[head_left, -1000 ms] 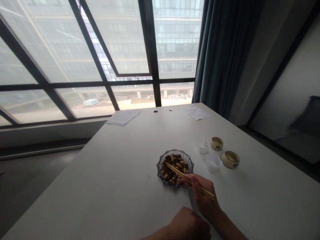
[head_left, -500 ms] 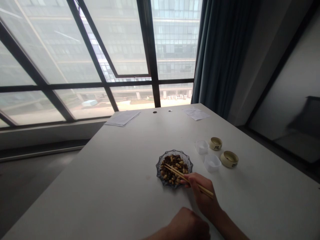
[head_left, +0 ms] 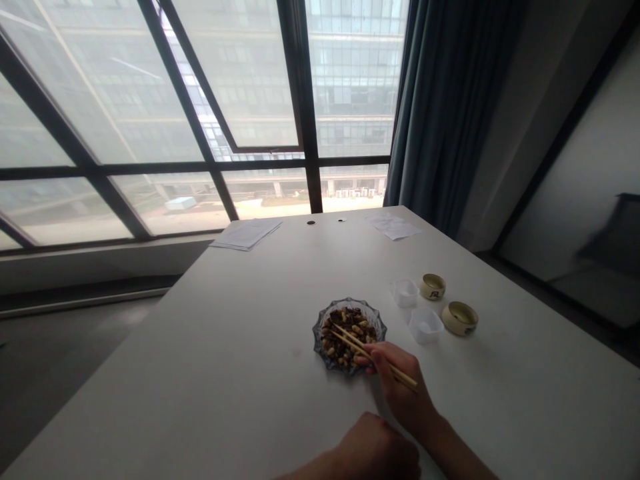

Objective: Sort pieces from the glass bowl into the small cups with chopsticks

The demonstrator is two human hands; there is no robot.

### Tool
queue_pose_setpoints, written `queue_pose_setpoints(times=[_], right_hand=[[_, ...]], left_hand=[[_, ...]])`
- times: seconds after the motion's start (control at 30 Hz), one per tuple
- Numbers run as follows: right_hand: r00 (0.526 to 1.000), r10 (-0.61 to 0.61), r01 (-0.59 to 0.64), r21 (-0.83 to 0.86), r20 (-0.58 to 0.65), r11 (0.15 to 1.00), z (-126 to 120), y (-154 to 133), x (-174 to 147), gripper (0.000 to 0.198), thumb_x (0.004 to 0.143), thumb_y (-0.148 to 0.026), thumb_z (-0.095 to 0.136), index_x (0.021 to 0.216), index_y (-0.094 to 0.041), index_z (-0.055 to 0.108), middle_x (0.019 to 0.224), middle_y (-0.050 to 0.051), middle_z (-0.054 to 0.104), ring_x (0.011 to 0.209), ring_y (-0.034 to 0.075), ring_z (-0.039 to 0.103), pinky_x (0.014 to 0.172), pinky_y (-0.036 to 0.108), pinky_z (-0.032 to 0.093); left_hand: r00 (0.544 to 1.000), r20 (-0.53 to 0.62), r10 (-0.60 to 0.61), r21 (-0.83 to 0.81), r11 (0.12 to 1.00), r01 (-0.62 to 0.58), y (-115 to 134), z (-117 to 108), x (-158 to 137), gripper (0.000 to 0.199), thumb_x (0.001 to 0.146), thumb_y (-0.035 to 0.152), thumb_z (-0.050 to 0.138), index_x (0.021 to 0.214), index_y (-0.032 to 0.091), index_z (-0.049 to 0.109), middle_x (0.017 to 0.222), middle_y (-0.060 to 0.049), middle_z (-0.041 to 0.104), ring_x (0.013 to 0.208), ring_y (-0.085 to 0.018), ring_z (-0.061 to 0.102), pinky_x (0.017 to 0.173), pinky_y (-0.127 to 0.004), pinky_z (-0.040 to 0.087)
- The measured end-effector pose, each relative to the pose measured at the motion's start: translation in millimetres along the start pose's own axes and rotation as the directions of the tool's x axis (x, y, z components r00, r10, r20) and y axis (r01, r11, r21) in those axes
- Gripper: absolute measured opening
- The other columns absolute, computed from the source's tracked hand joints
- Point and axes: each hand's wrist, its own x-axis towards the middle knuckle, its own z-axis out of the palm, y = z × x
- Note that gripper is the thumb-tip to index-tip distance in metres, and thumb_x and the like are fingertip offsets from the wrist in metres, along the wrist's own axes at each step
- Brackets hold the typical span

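Note:
Wooden chopsticks [head_left: 357, 345] rest between the fingers of my right hand [head_left: 400, 380], pointing up and to the left. Their tips are slightly apart, over or in the food of a clear glass bowl [head_left: 320, 357] with a scalloped rim. Inside the bowl lie pale peanuts in their shells [head_left: 357, 329], mixed with small dark brown pieces whose kind I cannot make out. Closer to me, my left hand [head_left: 377, 447] is closed in a fist at the bottom of the view, its back turned up. Nothing shows in it.
Right of the bowl stand two clear plastic containers [head_left: 426, 327] and two cream ceramic cups [head_left: 460, 320] with dark markings. Papers [head_left: 247, 235] lie at the far left of the white table [head_left: 225, 353], another sheet [head_left: 396, 227] at the far right. Windows and a dark curtain [head_left: 445, 113] stand beyond.
My right hand has moved slightly up and left with the chopsticks. Their tips have spread a little apart over the food. My left hand stays in place.

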Motion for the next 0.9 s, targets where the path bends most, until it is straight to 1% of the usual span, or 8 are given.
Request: queue_pose_setpoints(times=[0.1,0.23,0.33,0.4,0.53,0.63,0.73,0.9], right_hand=[[1.0,0.002,-0.002,-0.014,0.018,1.0,1,1,0,0.032,0.106,-0.04,0.053,0.108,-0.02,0.078,0.099,0.011,0.077,0.087,0.024,0.076,0.068,0.032,0.065],[0.999,-0.016,0.019,-0.062,0.051,0.998,2,5,-1,0.031,0.106,-0.039,0.053,0.114,-0.021,0.077,0.105,0.012,0.076,0.093,0.025,0.075,0.075,0.033,0.064],[0.998,-0.019,0.024,-0.074,0.061,0.997,3,7,-1,0.032,0.106,-0.04,0.052,0.113,-0.021,0.078,0.109,0.013,0.076,0.096,0.025,0.074,0.079,0.033,0.063],[0.998,-0.023,0.027,-0.077,0.051,0.997,4,6,-1,0.033,0.106,-0.04,0.051,0.11,-0.021,0.078,0.107,0.013,0.076,0.096,0.025,0.074,0.079,0.033,0.062],[0.999,-0.032,0.036,-0.117,0.038,0.992,3,-2,2,0.034,0.107,-0.04,0.05,0.103,-0.02,0.077,0.1,0.012,0.076,0.093,0.024,0.073,0.077,0.032,0.061],[0.996,-0.033,0.045,-0.165,0.08,0.985,-2,-10,8,0.036,0.107,-0.04,0.049,0.093,-0.019,0.075,0.092,0.01,0.074,0.087,0.023,0.072,0.075,0.031,0.058],[0.991,-0.024,0.05,-0.196,0.135,0.979,-4,-18,16,0.04,0.108,-0.041,0.047,0.085,-0.019,0.072,0.09,0.009,0.072,0.084,0.021,0.069,0.073,0.029,0.054],[0.988,-0.033,0.065,-0.215,0.149,0.975,-1,-27,29,0.047,0.108,-0.043,0.047,0.074,-0.018,0.068,0.079,0.005,0.067,0.073,0.018,0.064,0.07,0.029,0.047]], left_hand=[[1.0,0.005,-0.011,0.016,1.0,0.011,0,2,1,0.036,0.082,0.02,0.081,0.06,0.016,0.052,0.054,0.009,0.048,0.047,-0.006,0.028,0.046,-0.022,0.022],[0.999,0.021,-0.033,0.047,0.998,0.032,-2,6,3,0.026,0.08,0.02,0.081,0.063,0.016,0.062,0.056,0.006,0.056,0.047,-0.008,0.03,0.045,-0.024,0.019],[0.999,0.031,-0.027,0.05,0.998,0.025,-4,9,3,0.021,0.08,0.022,0.081,0.066,0.016,0.066,0.06,0.004,0.061,0.048,-0.008,0.034,0.045,-0.025,0.02],[0.999,0.03,-0.025,0.047,0.999,0.024,-5,10,3,0.02,0.08,0.022,0.081,0.066,0.016,0.067,0.06,0.004,0.06,0.048,-0.009,0.033,0.045,-0.026,0.02],[1.0,0.012,-0.017,0.025,1.0,0.016,-6,11,3,0.026,0.081,0.021,0.079,0.063,0.017,0.061,0.056,0.007,0.052,0.049,-0.008,0.028,0.045,-0.026,0.02],[1.0,-0.004,0.01,-0.017,1.0,-0.01,-6,9,1,0.037,0.08,0.02,0.08,0.059,0.017,0.05,0.053,0.009,0.043,0.049,-0.007,0.027,0.046,-0.024,0.022],[1.0,-0.018,0.024,-0.057,0.998,-0.025,-5,6,0,0.045,0.077,0.015,0.081,0.058,0.017,0.04,0.052,0.01,0.034,0.048,-0.006,0.027,0.046,-0.022,0.023],[0.999,-0.037,0.037,-0.091,0.995,-0.04,-3,3,0,0.045,0.074,0.01,0.08,0.058,0.018,0.039,0.053,0.01,0.034,0.048,-0.006,0.029,0.048,-0.021,0.026]])
